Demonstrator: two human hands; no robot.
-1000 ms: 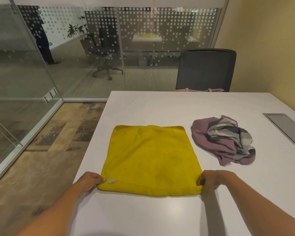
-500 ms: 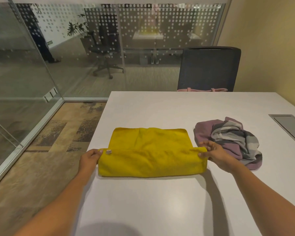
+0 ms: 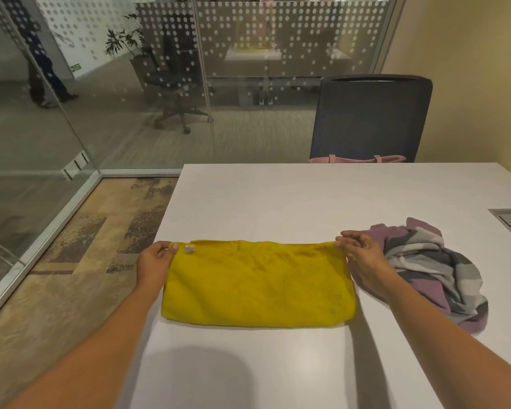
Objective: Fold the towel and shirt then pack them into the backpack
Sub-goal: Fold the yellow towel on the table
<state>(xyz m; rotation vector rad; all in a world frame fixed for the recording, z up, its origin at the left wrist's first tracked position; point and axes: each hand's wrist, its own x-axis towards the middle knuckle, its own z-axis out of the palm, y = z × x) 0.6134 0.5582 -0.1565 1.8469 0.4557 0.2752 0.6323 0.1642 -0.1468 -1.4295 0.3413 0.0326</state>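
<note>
Left hand (image 3: 155, 261) pinches far-left corner of yellow towel (image 3: 257, 284), right hand (image 3: 360, 252) pinches far-right corner. Towel folded, flat on white table (image 3: 307, 196) near front edge. Crumpled purple-grey shirt (image 3: 434, 270) just right of towel, unfolded. Dark chair (image 3: 369, 119) beyond table.

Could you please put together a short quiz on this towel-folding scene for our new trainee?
1. True or false: the striped shirt lies neatly folded on the table.
2. Where do the left hand and right hand pinch the yellow towel? A) its near corners B) its far corners C) its middle
3. Fill in: seen from the person, the striped shirt lies to the ____ of the yellow towel.
Key: 1 false, it is crumpled in a heap; 2 B; 3 right.
</note>
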